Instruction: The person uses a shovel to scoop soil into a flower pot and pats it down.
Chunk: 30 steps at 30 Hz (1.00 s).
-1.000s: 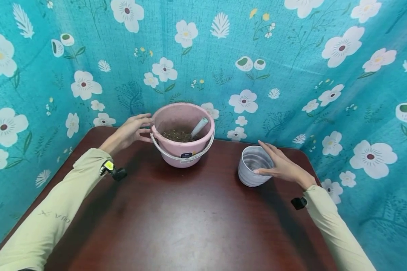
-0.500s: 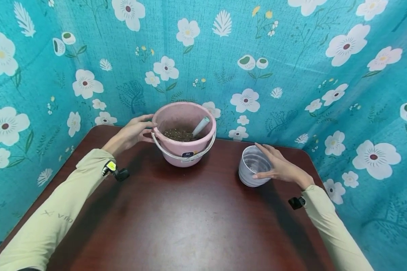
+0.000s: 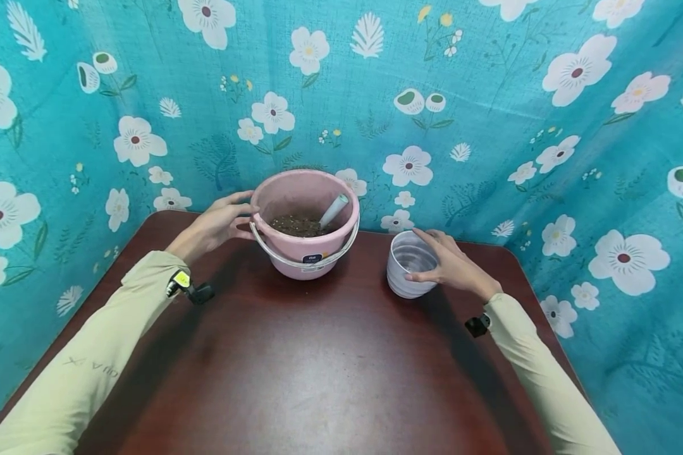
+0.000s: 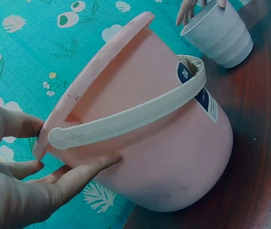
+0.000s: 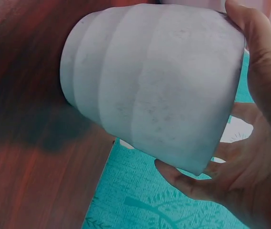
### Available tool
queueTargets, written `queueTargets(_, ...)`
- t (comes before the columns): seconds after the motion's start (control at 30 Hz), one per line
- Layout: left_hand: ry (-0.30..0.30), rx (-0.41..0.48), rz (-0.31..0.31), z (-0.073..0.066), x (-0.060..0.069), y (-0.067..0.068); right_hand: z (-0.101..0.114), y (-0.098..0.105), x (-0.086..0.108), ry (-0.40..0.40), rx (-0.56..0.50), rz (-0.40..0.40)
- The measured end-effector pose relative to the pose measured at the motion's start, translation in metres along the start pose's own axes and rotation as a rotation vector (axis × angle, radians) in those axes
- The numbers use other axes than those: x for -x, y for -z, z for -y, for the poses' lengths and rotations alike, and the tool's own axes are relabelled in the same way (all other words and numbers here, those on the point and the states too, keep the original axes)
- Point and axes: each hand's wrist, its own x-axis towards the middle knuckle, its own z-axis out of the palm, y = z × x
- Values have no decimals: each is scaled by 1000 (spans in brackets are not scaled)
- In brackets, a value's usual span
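A pink bucket (image 3: 287, 248) stands at the back of the table, holding dark soil (image 3: 295, 225). From the soil a pale tubular handle (image 3: 334, 211) sticks out, its lower end buried. My left hand (image 3: 217, 222) touches the bucket's left side. In the left wrist view its thumb lies straight against the wall (image 4: 173, 157) below the white bail handle (image 4: 125, 125), its other fingertips at the rim. To the right, my right hand (image 3: 452, 262) grips a grey ribbed flower pot (image 3: 401, 278) across its rim, thumb on the near side and fingers opposite. Nothing but faint marks shows on the pot (image 5: 149, 81).
The dark red-brown wooden table (image 3: 296, 366) extends toward me from the bucket and pot. A turquoise flowered curtain (image 3: 341, 82) hangs close behind the table and along both sides. A gap of bare tabletop lies between bucket and pot.
My right hand has closed onto the flower pot's rim and shifted it left and slightly back, nearer the bucket. My left hand has come into contact with the bucket, which stays in place.
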Motion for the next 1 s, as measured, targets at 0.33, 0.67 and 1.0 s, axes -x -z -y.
queueTargets(0.33,6,23,-3,7,1,2,10,-13,-26,33,4,-31)
queueTargets(0.67,-13,62,-17,8,0,-1,13,-16,-41,24,-5,-32)
queueTargets(1.0,-9,80,-12,5,-3,-3,31,-6,-55,138,55,-137)
